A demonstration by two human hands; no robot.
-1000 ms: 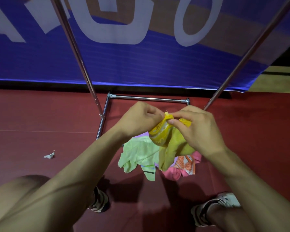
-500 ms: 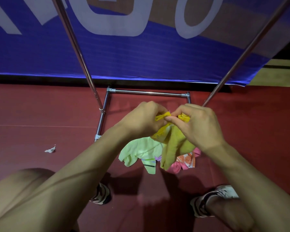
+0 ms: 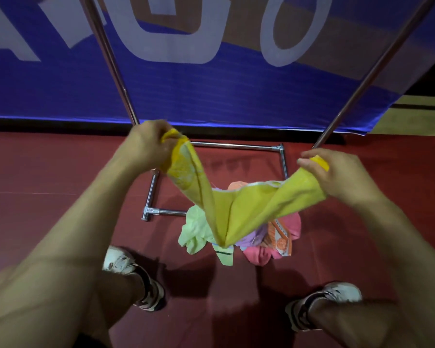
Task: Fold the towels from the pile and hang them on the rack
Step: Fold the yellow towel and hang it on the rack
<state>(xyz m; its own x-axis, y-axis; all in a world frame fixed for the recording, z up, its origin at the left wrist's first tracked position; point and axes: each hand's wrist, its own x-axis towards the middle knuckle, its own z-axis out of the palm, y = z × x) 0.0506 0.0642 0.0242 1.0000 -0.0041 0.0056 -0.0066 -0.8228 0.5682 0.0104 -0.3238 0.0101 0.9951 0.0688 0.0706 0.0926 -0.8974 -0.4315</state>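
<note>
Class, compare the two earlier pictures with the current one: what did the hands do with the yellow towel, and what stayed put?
The left hand and right hand moved apart, each still gripping an end of the yellow towel, so it now hangs spread and sagging between them instead of bunched. Nothing was let go. The pile on the floor and the rack stayed in place.

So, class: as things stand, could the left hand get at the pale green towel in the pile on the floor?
Probably not yet: the left hand grips one end of the yellow towel, which hangs over the pale green towel.
</note>
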